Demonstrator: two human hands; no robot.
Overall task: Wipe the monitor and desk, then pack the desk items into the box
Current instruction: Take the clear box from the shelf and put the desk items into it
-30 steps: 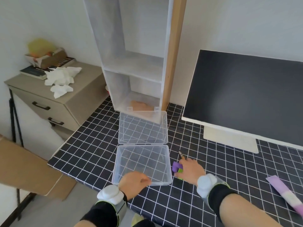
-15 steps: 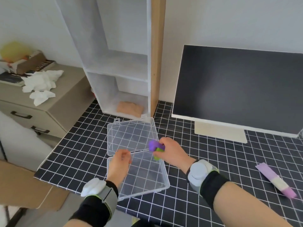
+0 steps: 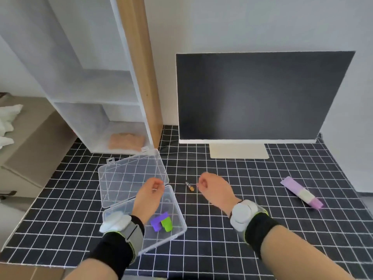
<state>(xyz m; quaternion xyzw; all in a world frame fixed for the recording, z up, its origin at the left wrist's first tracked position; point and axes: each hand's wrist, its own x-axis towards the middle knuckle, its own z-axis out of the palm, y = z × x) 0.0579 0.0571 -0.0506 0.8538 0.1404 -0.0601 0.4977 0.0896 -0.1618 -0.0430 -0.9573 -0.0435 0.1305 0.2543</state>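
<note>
While its lid lies flat open on the grid-patterned tabletop point(image 3: 262, 229), the clear box point(image 3: 177, 215) holds a purple and green piece point(image 3: 161, 222) in its near half. The left hand point(image 3: 148, 196) hovers over the box with fingers curled loosely, gripping nothing. Just right of the box lies a small brass-tipped item point(image 3: 190, 186), and the right hand point(image 3: 215, 189) sits beside it, fingers curled and empty. A purple tube point(image 3: 301, 192) lies well to the right, before the monitor point(image 3: 260, 96).

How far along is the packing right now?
Done: the purple and green piece lies in the open clear box. In hand: nothing; the right hand is beside the small battery. Left: the battery and the purple tube.
</note>
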